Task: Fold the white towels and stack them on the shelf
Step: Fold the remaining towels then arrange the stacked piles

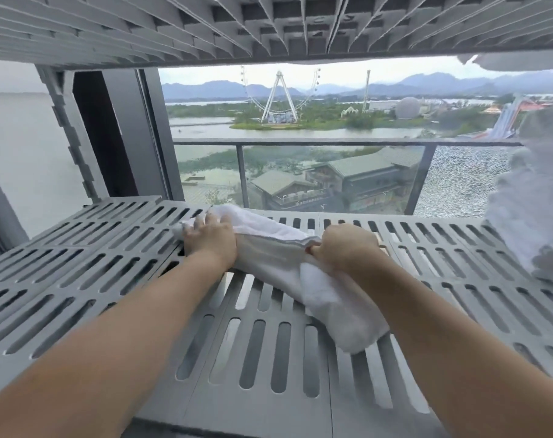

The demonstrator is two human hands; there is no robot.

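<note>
Grip first: your right hand (pixel 344 248) is curled into a fist around the near edge of the white towel (pixel 268 251), thumb tucked against the cloth, and it holds a bunched fold of it. Your left hand (pixel 210 241) lies flat on the towel's far left end, fingers stretched forward and pressing the cloth down, wrapped around nothing. Between the two hands the towel is folded into a long band with layered edges showing along its top. It runs at a slant from the back left toward the front right, and its loose end spills out past your right wrist toward you. All of it rests on the grey slatted shelf (pixel 88 245), near the middle of the board, and both your forearms reach in over the front edge. At the right end of the same shelf, well apart from your hands, stands a pile of towels (pixel 534 222), blurred and cut off by the frame, so you cannot tell how neatly it is folded. The ribbed underside of the upper shelf (pixel 268 23) hangs overhead. Behind the shelf you look through glass at a balcony railing (pixel 300 141), with water (pixel 300 132) and a Ferris wheel (pixel 279 93) beyond.
</note>
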